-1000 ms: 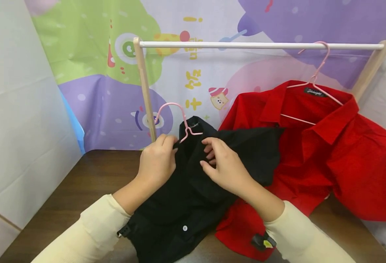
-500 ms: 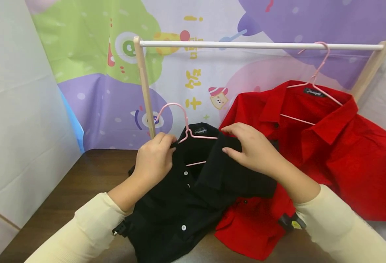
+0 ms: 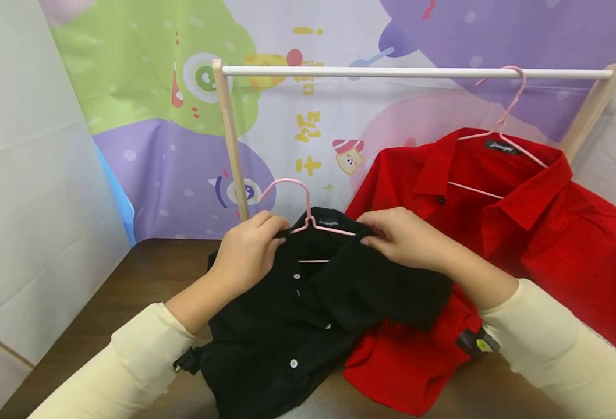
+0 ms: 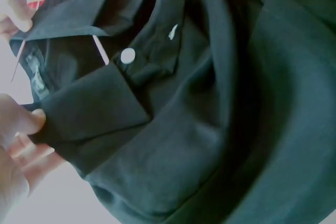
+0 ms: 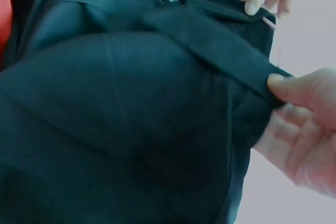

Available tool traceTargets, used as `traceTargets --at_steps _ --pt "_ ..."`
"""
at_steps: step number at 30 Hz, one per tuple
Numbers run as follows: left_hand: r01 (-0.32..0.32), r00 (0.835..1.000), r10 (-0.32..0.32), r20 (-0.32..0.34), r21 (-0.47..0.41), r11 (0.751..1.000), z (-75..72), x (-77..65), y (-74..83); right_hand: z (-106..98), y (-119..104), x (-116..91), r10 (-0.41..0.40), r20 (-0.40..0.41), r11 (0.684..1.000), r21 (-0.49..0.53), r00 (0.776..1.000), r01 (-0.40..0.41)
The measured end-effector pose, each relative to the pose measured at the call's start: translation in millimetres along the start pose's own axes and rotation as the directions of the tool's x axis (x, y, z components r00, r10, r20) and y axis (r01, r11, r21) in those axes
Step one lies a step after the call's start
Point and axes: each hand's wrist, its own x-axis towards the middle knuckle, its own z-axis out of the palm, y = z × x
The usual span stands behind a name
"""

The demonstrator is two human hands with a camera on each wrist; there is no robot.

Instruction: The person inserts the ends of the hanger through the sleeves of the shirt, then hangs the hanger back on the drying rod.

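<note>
A black short-sleeved shirt (image 3: 287, 326) with white buttons lies over the table, a pink hanger (image 3: 308, 198) inside its collar. The hanger's hook stands free above the collar, and its lower bar shows in the neck opening. My left hand (image 3: 247, 250) pinches the shirt at the left side of the collar. On the other side, my right hand (image 3: 407, 238) pinches the collar between thumb and fingers. In the left wrist view the thumb (image 4: 35, 120) presses on the black cloth. The right wrist view shows the right thumb (image 5: 278, 83) on the collar edge.
A red shirt (image 3: 565, 262) hangs on another pink hanger (image 3: 517, 96) from the rack's white rail (image 3: 365, 72), at the right. Part of it lies beneath the black shirt's sleeve. The rack's wooden post (image 3: 229, 134) stands behind my left hand. Brown tabletop (image 3: 130, 291) shows at left.
My right hand has moved right, drawing the collar open and then pinching it; the label and lower bar now show. The hanger has shifted slightly right and down. My left hand keeps its hold.
</note>
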Motion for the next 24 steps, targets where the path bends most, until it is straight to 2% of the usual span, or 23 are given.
traceTargets --at_steps 5,10,14,18,20,22,24 --pt "0.031 0.998 -0.028 0.055 -0.057 0.998 -7.4 3.6 -5.9 0.8 -3.4 -2.0 -0.011 -0.074 0.985 -0.173 0.997 -0.002" --pt "0.084 0.989 -0.061 0.132 -0.173 0.981 -19.4 5.7 -13.6 -0.4 -2.1 -6.5 0.002 -0.118 0.979 -0.200 0.993 -0.026" --pt "0.150 0.970 -0.093 0.227 -0.251 0.956 -28.3 7.3 -17.9 -0.9 -1.2 -9.8 -0.010 -0.140 0.977 -0.214 0.990 -0.020" --pt "0.212 0.928 -0.131 0.348 -0.206 0.955 -31.8 7.4 -20.2 0.9 -1.2 -13.0 -0.015 -0.144 0.979 -0.202 0.989 -0.015" --pt "0.202 0.911 -0.123 0.394 -0.165 0.965 -30.6 6.4 -20.1 2.5 -1.5 -14.6 -0.017 -0.134 0.982 -0.187 0.991 -0.009" --pt "0.162 0.906 -0.096 0.413 -0.130 0.978 -27.9 4.6 -19.5 4.0 -1.6 -16.0 -0.017 -0.119 0.987 -0.158 0.993 -0.002" --pt "0.113 0.909 -0.062 0.412 -0.102 0.988 -24.1 2.2 -18.7 4.3 -1.5 -18.1 0.000 -0.104 0.992 -0.126 0.995 -0.013"
